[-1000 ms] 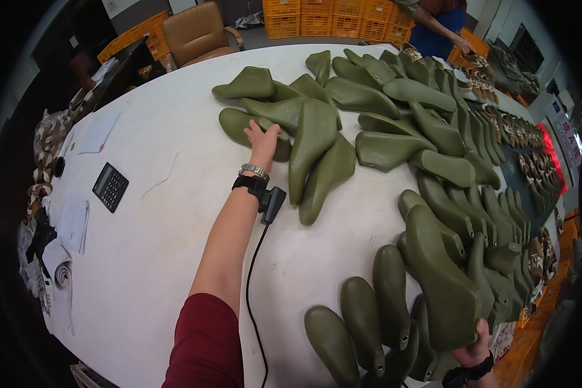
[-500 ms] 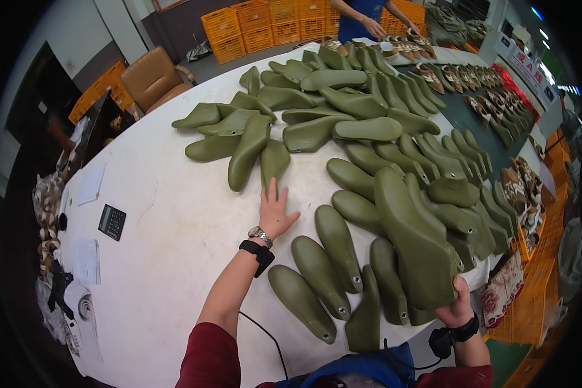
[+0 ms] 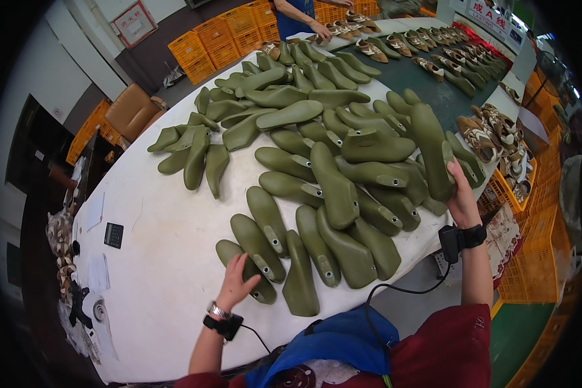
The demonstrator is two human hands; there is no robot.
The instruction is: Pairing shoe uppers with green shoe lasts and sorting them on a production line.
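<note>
While right fingers (image 3: 452,170) clasp one green last (image 3: 429,143) | left fingers (image 3: 237,265) spread over one tabletop last (image 3: 225,248) | one calculator (image 3: 114,235)

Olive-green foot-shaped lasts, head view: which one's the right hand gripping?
The long olive-green, foot-shaped last just beyond the right hand, rounded end pointing away; it alone has its lower end in that hand's grasp.

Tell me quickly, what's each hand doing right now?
Left hand: open, fingers spread at the nearest-left shoe form.
Right hand: closed on a tilted-up green form, holding its lower end.
</note>
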